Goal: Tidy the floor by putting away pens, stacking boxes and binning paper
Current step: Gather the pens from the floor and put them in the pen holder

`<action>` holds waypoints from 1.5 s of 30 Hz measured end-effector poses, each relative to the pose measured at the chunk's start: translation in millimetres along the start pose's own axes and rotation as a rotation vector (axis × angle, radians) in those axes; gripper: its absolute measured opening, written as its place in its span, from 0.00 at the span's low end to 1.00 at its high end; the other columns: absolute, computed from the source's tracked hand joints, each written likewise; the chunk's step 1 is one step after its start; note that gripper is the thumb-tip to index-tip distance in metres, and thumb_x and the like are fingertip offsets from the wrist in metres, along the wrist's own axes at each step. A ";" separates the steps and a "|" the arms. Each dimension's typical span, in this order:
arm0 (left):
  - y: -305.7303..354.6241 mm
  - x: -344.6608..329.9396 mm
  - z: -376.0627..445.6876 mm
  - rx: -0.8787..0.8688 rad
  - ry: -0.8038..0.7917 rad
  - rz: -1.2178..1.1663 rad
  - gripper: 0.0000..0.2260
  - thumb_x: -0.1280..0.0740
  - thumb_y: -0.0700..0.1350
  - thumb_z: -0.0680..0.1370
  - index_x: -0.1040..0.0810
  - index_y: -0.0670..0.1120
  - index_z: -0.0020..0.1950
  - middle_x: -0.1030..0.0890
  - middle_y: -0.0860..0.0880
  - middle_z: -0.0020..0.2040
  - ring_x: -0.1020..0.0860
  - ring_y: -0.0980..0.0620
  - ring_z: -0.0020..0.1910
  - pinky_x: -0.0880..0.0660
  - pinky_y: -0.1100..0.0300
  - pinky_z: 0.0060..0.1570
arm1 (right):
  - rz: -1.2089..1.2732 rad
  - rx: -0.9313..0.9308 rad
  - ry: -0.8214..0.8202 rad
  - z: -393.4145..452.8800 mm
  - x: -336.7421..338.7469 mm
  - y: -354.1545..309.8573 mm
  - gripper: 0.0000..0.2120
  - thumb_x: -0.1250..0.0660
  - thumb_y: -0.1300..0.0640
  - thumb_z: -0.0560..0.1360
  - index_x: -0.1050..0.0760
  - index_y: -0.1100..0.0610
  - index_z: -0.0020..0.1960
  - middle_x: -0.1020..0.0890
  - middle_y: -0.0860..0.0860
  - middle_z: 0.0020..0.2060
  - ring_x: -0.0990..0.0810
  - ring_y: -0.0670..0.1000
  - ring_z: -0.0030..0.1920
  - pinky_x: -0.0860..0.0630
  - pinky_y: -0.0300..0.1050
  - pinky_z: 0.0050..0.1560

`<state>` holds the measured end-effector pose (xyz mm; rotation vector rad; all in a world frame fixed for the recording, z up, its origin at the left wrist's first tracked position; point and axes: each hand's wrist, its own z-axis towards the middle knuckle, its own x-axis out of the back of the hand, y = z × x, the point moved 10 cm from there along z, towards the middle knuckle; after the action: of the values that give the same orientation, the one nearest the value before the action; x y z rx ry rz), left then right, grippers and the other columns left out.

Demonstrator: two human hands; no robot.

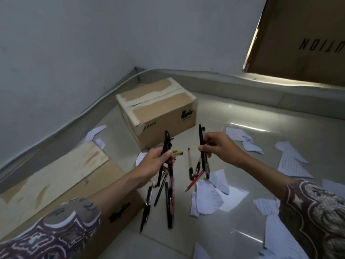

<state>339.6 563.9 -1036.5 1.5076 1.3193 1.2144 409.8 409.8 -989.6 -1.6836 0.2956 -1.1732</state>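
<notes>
Item: pens, gathering step. Left hand (158, 161) grips a black pen bundle (165, 156), fingers curled round it. Right hand (220, 146) pinches two pens (202, 146) upright. Loose pens (168, 199) lie on the floor (233, 113) at 6 o'clock of the hands; paper scraps (207, 200) at 4 o'clock; small box (156, 109) at 12. Advice: merge both bundles, tips aligned, before collecting the rest.

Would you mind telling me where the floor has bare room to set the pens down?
Bare tile lies right of the PICO box, below the wall skirting. It is crowded between the hands, with loose pens and torn paper.
</notes>
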 end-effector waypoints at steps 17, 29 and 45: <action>365.0 -25.1 -54.6 0.046 -0.141 0.075 0.07 0.34 0.46 0.77 0.18 0.47 0.42 0.20 0.41 0.50 0.22 0.49 0.50 0.25 0.55 0.52 | 0.498 -0.146 0.245 -69.5 262.7 -237.4 0.03 0.30 0.67 0.70 0.21 0.62 0.42 0.20 0.51 0.31 0.23 0.49 0.31 0.23 0.39 0.37; 645.8 -96.9 -131.3 -0.108 -0.301 0.070 0.07 0.30 0.38 0.73 0.19 0.35 0.47 0.17 0.44 0.41 0.19 0.52 0.40 0.23 0.69 0.40 | 0.491 -0.147 0.605 -198.4 464.4 -421.8 0.03 0.28 0.67 0.68 0.20 0.65 0.41 0.17 0.57 0.34 0.19 0.51 0.34 0.21 0.40 0.39; 797.4 -201.3 -186.0 -0.418 -0.361 0.209 0.07 0.29 0.34 0.72 0.21 0.45 0.37 0.20 0.52 0.34 0.21 0.58 0.35 0.26 0.71 0.40 | 0.284 -0.199 1.062 -355.2 601.9 -491.9 0.01 0.28 0.67 0.69 0.19 0.65 0.41 0.17 0.61 0.40 0.17 0.60 0.42 0.21 0.60 0.52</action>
<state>352.4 232.0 -261.5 1.4889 0.6374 1.1855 262.2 19.7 -243.6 -0.9722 1.2853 -1.7583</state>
